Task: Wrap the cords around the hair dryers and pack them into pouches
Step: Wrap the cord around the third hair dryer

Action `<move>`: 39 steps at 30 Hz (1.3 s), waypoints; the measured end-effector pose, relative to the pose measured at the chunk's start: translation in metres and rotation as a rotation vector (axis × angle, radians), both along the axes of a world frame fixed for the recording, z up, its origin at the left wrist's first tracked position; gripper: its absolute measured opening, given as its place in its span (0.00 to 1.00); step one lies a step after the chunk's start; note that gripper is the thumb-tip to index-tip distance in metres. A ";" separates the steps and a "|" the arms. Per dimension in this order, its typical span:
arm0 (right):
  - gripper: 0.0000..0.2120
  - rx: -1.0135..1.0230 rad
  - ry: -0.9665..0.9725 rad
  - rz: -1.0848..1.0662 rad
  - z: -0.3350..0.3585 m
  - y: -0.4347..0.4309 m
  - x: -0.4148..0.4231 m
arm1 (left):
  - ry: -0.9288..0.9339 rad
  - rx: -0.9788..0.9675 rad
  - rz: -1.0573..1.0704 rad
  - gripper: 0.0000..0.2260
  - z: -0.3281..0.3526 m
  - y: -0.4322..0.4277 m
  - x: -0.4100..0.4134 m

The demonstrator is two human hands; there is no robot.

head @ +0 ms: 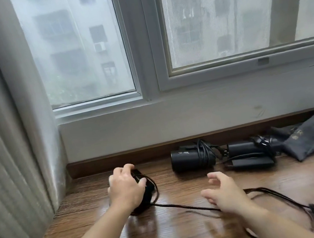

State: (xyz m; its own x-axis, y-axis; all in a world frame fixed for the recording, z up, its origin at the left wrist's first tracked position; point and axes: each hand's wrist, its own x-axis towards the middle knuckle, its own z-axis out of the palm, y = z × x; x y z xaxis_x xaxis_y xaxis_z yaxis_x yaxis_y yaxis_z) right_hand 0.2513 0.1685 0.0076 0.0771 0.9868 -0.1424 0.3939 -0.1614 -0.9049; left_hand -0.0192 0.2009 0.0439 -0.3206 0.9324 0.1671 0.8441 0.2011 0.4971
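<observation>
Beneath the clenching fingers of the left hand (pixel 125 188) the hair dryer (pixel 148 190) is lying pinned, while the right hand (pixel 225 192) is hovering splayed and empty over the slack cord (pixel 187 207), probably risking tangles or loose wraps without tension.

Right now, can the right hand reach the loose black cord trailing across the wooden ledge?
Probably yes. The open right hand hovers just above the loose black cord, with nothing between them. The left hand only grips the black hair dryer at the cord's far end.
</observation>
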 end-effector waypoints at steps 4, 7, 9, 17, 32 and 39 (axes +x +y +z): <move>0.27 0.177 -0.450 0.238 0.003 -0.024 -0.020 | -0.228 -0.154 0.124 0.32 -0.012 -0.003 -0.032; 0.25 0.225 -0.539 0.346 0.001 -0.030 -0.036 | -0.234 -0.079 0.048 0.22 -0.021 0.001 -0.042; 0.24 0.219 -0.562 0.365 -0.003 -0.028 -0.045 | -0.166 -0.045 -0.061 0.19 -0.022 0.008 -0.048; 0.12 0.347 -0.573 0.371 -0.027 0.003 -0.053 | -0.201 -0.036 -0.280 0.20 -0.015 0.043 -0.079; 0.18 0.328 -0.695 0.322 -0.021 0.000 -0.057 | 0.066 -0.279 -0.489 0.30 -0.005 -0.012 -0.117; 0.22 0.375 -0.515 0.488 -0.014 -0.048 -0.085 | 0.011 -0.254 -0.504 0.28 -0.010 -0.072 -0.100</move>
State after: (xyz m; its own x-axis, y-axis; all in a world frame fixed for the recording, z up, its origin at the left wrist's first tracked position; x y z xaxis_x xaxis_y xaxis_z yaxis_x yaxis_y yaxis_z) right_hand 0.1663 0.1210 -0.0064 -0.4099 0.9011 0.1417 0.7244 0.4160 -0.5497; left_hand -0.1195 0.1292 0.0338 0.1753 0.9811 -0.0821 0.8717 -0.1159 0.4762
